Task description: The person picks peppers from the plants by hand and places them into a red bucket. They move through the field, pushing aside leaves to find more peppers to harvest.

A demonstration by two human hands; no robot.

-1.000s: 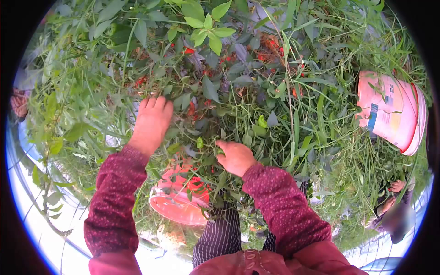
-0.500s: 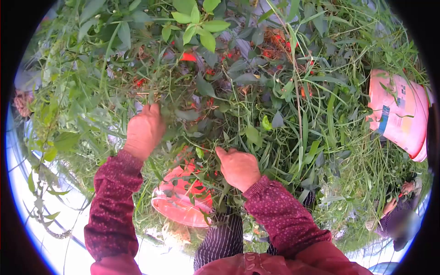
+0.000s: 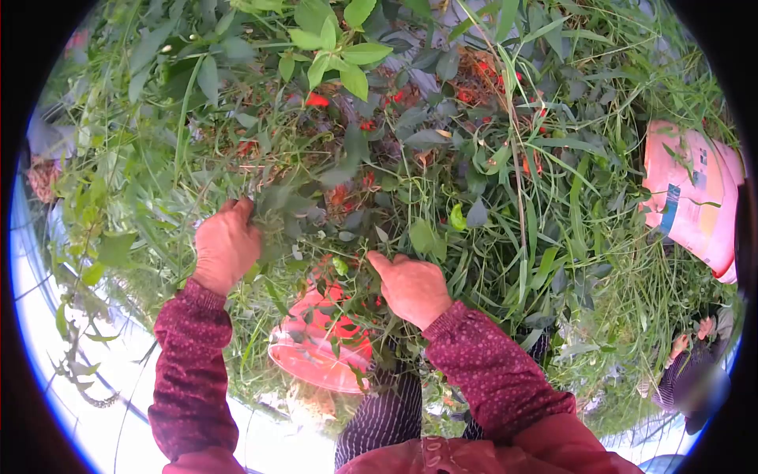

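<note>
My left hand [image 3: 227, 246] is closed among the plants on the left, its fingertips on a leafy stem [image 3: 276, 217] whose leaves are blurred by motion. My right hand [image 3: 410, 288] is closed too, in the middle of the foliage, thumb and index finger pinched at a thin plant stem [image 3: 354, 254]; the grip itself is partly hidden. A small green pepper [image 3: 340, 266] hangs between the hands, and a yellow-green pepper [image 3: 458, 217] is up to the right. Red peppers [image 3: 317, 100] show deeper in the leaves. Below the hands a tilted red bucket [image 3: 316, 371] stands partly behind foliage.
A pink bucket [image 3: 695, 197] with printed labels leans in the grass at the right. Another person [image 3: 687, 371] crouches at the lower right, hands near the plants. Long grass blades and a dry stem [image 3: 517, 158] cross the foliage. My striped trouser leg [image 3: 383, 415] is beside the red bucket.
My left hand has moved down and to the left, and the leaves beside it have shifted. My right hand stays nearly in place. The other person's hands have moved slightly.
</note>
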